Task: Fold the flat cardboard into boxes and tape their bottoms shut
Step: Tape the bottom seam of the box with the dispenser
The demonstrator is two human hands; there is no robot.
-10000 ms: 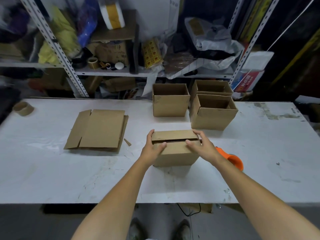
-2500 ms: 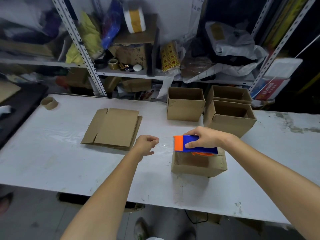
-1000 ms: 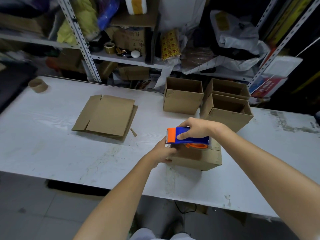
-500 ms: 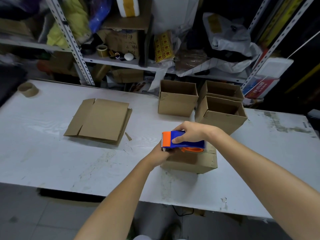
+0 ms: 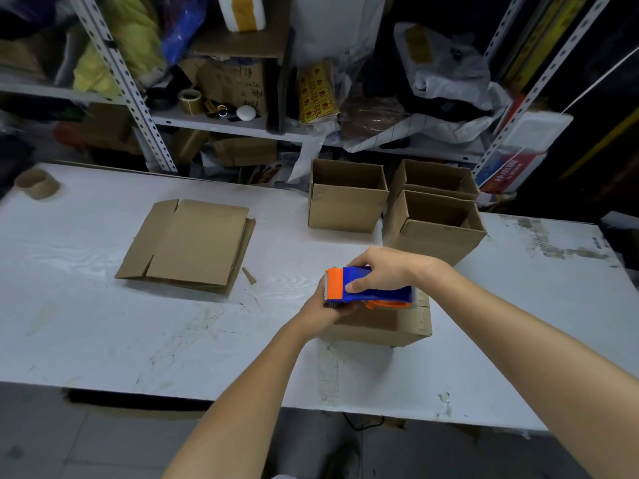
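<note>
Now: my right hand (image 5: 387, 271) is clamped on the blue-and-orange tape dispenser (image 5: 377, 292), fingers over the top, thumb on the near side. It rides on top of the upturned box (image 5: 380, 328), which sits mid-table (image 5: 103, 323), toward the front edge. My left hand (image 5: 320, 311) is at the box's left end, under the dispenser's orange nose. Its fingers are hidden there, so I can't tell whether they grip anything. Flat cardboard (image 5: 193, 243) lies stacked to the left. Open boxes (image 5: 345, 209) stand clustered behind. Empty tape core (image 5: 36, 183) sits at the far left.
</note>
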